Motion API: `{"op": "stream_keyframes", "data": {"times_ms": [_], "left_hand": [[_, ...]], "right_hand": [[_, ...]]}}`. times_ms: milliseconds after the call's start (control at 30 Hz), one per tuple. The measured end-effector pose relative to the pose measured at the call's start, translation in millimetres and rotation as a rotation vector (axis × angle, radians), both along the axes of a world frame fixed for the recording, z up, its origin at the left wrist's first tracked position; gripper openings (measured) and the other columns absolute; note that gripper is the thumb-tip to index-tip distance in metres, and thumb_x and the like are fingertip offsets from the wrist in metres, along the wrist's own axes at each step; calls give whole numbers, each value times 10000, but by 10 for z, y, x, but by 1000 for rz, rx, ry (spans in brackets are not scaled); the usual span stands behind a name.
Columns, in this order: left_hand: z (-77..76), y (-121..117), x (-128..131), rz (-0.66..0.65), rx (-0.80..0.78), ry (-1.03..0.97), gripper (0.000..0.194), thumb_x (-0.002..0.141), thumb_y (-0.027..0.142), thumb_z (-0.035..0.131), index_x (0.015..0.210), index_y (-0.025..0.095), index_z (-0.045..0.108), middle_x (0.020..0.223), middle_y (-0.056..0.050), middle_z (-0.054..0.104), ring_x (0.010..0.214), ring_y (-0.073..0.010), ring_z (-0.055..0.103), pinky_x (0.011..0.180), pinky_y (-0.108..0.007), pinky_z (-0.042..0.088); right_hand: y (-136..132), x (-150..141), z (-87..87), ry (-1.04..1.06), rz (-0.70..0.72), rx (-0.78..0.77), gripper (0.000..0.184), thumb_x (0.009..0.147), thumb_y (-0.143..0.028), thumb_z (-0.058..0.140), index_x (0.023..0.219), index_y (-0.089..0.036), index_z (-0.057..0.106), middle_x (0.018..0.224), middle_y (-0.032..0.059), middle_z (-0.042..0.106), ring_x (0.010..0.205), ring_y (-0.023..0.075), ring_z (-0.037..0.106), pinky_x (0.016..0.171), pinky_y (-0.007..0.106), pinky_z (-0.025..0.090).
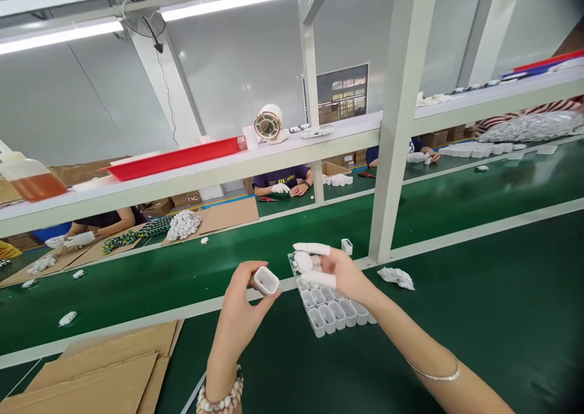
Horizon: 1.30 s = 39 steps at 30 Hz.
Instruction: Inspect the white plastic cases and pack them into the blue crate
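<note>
Left hand grips a white housing, open end showing, near the far edge of the tabletop | right hand holds a white round part | progress: these two look unjoined; rowed housings by that edge stand open, seemingly unfilled

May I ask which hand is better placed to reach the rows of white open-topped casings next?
Probably the right hand: it is nearer the rows of white open-topped plastic casings, though it seems to hold a small white rounded part. The left hand is farther left, holding a white hollow casing.
</note>
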State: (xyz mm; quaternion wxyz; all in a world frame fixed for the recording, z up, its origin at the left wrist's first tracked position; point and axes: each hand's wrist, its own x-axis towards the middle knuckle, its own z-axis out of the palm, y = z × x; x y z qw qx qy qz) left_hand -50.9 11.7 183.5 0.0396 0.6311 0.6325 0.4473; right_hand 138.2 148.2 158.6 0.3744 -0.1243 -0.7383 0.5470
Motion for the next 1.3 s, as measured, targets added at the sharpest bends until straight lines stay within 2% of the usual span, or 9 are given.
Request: {"op": "stream_keyframes", "data": {"times_ms": [67, 133, 200, 300, 400, 500, 700, 933, 1300], "left_hand": [[32, -55, 80, 26, 158, 126, 194, 833, 302, 679, 1004, 237, 614, 965, -40, 543, 832, -173, 585, 674, -269, 505], [31, -69, 153, 24, 322, 234, 128, 830, 280, 692, 932, 222, 641, 914, -41, 523, 808, -171, 582, 610, -250, 499], [12, -61, 214, -6, 429, 319, 168, 845, 228, 676, 1010, 222, 644, 980, -65, 571, 886, -190, 608, 670, -273, 535], [-26, -37, 285, -63, 459, 390, 363, 879, 125, 598, 1231, 210, 561, 1110, -94, 634, 1028, -205, 621, 838, -315, 553], [-62, -16, 337, -63, 427, 425, 460, 892, 45, 488, 1328, 190, 491, 1057, -94, 651, 973, -181, 626, 790, -275, 558], [-88, 5, 378, -25, 434, 468, 454, 894, 39, 447, 1318, 192, 504, 1034, -99, 628, 949, -182, 616, 754, -271, 554], [-110, 59, 459, 65, 538, 490, 352, 895, 67, 530, 1232, 165, 566, 995, -92, 579, 883, -174, 607, 754, -281, 534], [-129, 92, 532, 126, 611, 441, 386, 867, 71, 608, 1235, 180, 571, 1003, -86, 576, 857, -175, 615, 729, -289, 535], [-151, 109, 536, 128, 627, 482, 413, 824, 36, 657, 1216, 145, 586, 999, -93, 567, 885, -181, 591, 748, -287, 517]], "right_hand": [[-260, 144, 115, 34, -77, 149, 541, 794, -349, 745, 1295, -234, 577, 1048, 71, 633, 925, 195, 616, 784, 343, 541], [-422, 247, 183, 35, -160, 328, 487, 789, -317, 757, 1252, -277, 612, 1023, 47, 613, 885, 176, 600, 753, 318, 535], [-511, 303, 196, 58, -190, 432, 497, 786, -303, 768, 1256, -302, 607, 989, 35, 599, 815, 159, 587, 685, 286, 526], [-577, 329, 168, 96, -185, 494, 528, 810, -302, 750, 1304, -315, 563, 1026, 45, 590, 807, 156, 581, 643, 261, 521], [-622, 333, 161, 116, -197, 588, 546, 849, -291, 712, 1354, -325, 508, 1033, 46, 588, 795, 148, 567, 645, 252, 517], [-656, 339, 181, 119, -198, 678, 591, 868, -269, 692, 1404, -320, 449, 1018, 44, 581, 740, 134, 529, 656, 258, 508], [-690, 314, 191, 94, -213, 665, 583, 883, -257, 674, 1411, -303, 433, 1010, 52, 582, 722, 135, 516, 652, 259, 505], [-755, 301, 192, 102, -264, 663, 534, 912, -266, 635, 1407, -301, 437, 941, 43, 558, 731, 138, 536, 661, 256, 522], [-800, 358, 163, -41, -261, 603, 591, 897, -273, 653, 1426, -331, 396, 969, 33, 533, 685, 133, 491, 644, 271, 515]]}}
